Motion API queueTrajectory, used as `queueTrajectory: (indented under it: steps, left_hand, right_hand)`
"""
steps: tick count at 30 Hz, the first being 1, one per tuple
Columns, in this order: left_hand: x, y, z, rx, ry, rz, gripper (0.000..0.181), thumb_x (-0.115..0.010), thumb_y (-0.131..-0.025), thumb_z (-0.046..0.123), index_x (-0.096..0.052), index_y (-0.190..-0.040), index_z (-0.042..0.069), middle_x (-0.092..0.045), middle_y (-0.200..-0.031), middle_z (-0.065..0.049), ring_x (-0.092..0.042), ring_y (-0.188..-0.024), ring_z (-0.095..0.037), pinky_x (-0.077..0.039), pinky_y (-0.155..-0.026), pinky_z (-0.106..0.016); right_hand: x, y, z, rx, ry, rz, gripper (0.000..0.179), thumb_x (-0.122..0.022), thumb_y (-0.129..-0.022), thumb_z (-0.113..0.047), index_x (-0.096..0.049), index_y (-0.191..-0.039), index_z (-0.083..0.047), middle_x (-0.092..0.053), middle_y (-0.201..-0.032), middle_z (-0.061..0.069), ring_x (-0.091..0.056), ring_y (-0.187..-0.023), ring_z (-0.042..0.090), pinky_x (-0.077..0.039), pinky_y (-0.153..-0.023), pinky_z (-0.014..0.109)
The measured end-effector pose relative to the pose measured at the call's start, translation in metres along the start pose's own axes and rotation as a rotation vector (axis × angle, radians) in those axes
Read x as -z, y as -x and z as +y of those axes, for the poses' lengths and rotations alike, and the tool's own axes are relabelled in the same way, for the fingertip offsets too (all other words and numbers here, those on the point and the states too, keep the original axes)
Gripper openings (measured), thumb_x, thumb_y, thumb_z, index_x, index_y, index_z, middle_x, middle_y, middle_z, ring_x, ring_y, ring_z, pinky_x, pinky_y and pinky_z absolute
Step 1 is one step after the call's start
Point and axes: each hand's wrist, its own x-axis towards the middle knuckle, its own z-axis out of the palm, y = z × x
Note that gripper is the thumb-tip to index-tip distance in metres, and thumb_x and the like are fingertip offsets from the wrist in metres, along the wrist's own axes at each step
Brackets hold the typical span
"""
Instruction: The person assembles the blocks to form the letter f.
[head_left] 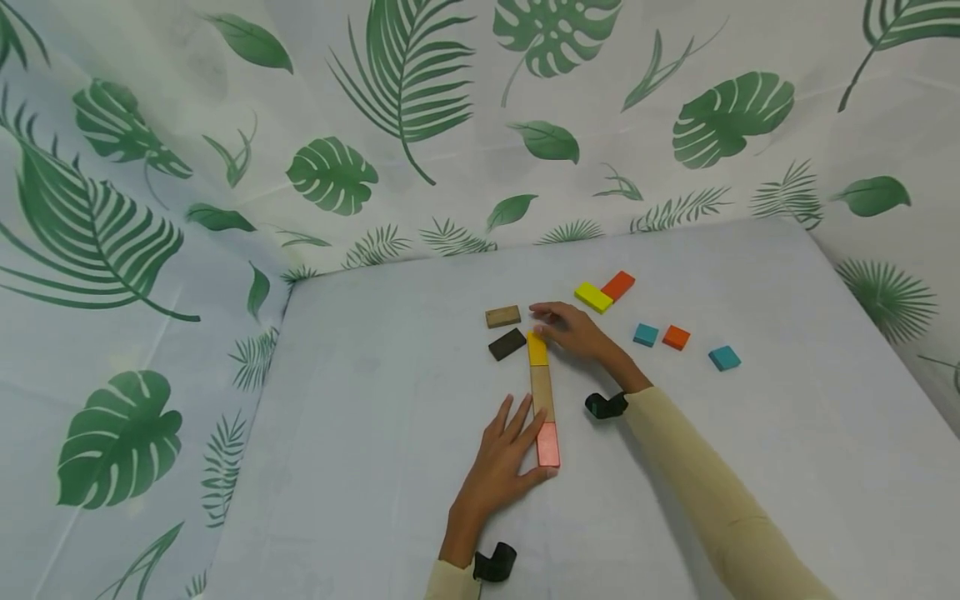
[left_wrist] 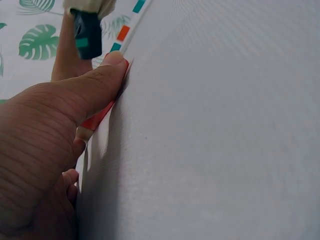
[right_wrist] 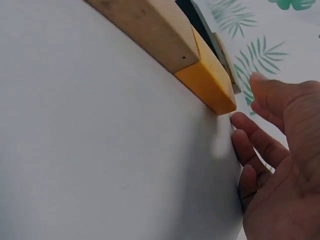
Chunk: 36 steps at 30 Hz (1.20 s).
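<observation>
A row of three blocks lies end to end on the white table: a pink block [head_left: 548, 445] nearest, a plain wooden block [head_left: 542, 393] in the middle, an orange-yellow block [head_left: 537, 349] at the far end. My left hand [head_left: 498, 467] rests along the row's left side, fingers spread, thumb against the pink block's near end. Beside the orange-yellow block's far end is my right hand [head_left: 573, 333], nothing between its fingers. In the right wrist view, a small gap separates its thumb from the orange-yellow block [right_wrist: 212, 82].
Left of the row's far end lie a dark block [head_left: 507, 344] and a brown block [head_left: 502, 316]. Further right are a yellow block [head_left: 593, 297] touching a red-orange block [head_left: 618, 286], blue blocks [head_left: 646, 335] [head_left: 724, 358] and an orange block [head_left: 676, 337]. Leaf-patterned cloth [head_left: 450, 200] stands behind.
</observation>
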Motion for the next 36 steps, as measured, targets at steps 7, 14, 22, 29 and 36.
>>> queueTrajectory:
  steps: [7,14,22,29,36]
  left_hand:
    - [-0.002,0.0,-0.002,0.004,0.008,-0.006,0.084,-0.062,-0.088,0.058,-0.023,-0.156,0.028,-0.014,-0.165,-0.001,-0.009,-0.153,-0.031,-0.033,-0.11,-0.057]
    - [-0.001,0.002,-0.002,-0.014,0.019,0.013,0.084,-0.062,-0.088,0.059,-0.025,-0.156,0.026,-0.016,-0.165,-0.003,-0.011,-0.152,-0.033,-0.033,-0.109,-0.057]
    - [0.0,0.001,-0.003,-0.028,-0.014,0.036,0.083,-0.062,-0.088,0.058,-0.027,-0.156,0.025,-0.019,-0.164,-0.004,-0.014,-0.151,-0.034,-0.035,-0.109,-0.056]
    - [0.0,0.0,-0.003,-0.004,-0.008,0.008,0.084,-0.062,-0.088,0.059,-0.024,-0.156,0.027,-0.017,-0.165,-0.003,-0.012,-0.152,-0.032,-0.034,-0.11,-0.056]
    - [0.001,0.001,-0.001,-0.017,-0.007,0.027,0.083,-0.062,-0.088,0.058,-0.026,-0.156,0.025,-0.019,-0.164,-0.004,-0.014,-0.152,-0.033,-0.034,-0.109,-0.056]
  right_hand:
    - [-0.005,-0.043,-0.002,-0.016,0.075,-0.067,0.042,-0.063,-0.096,-0.018,-0.055,-0.136,-0.008,-0.057,-0.128,0.017,-0.054,-0.118,0.031,-0.042,-0.105,0.048]
    - [-0.008,-0.056,-0.008,-0.004,0.173,-0.088,0.035,-0.069,-0.09,-0.018,-0.064,-0.123,-0.006,-0.057,-0.118,0.02,-0.054,-0.111,0.034,-0.043,-0.1,0.05]
    - [-0.006,-0.054,-0.01,-0.125,0.187,0.037,0.034,-0.067,-0.092,-0.018,-0.062,-0.12,0.002,-0.054,-0.117,0.02,-0.053,-0.107,0.032,-0.043,-0.099,0.047]
    - [-0.004,-0.052,-0.009,-0.166,0.236,0.109,0.049,-0.07,-0.091,-0.02,-0.054,-0.129,0.006,-0.051,-0.12,0.024,-0.048,-0.109,0.035,-0.042,-0.096,0.047]
    - [-0.008,-0.056,-0.006,-0.123,0.333,0.093,0.043,-0.068,-0.092,-0.025,-0.06,-0.127,0.0,-0.052,-0.122,0.023,-0.048,-0.109,0.034,-0.044,-0.094,0.047]
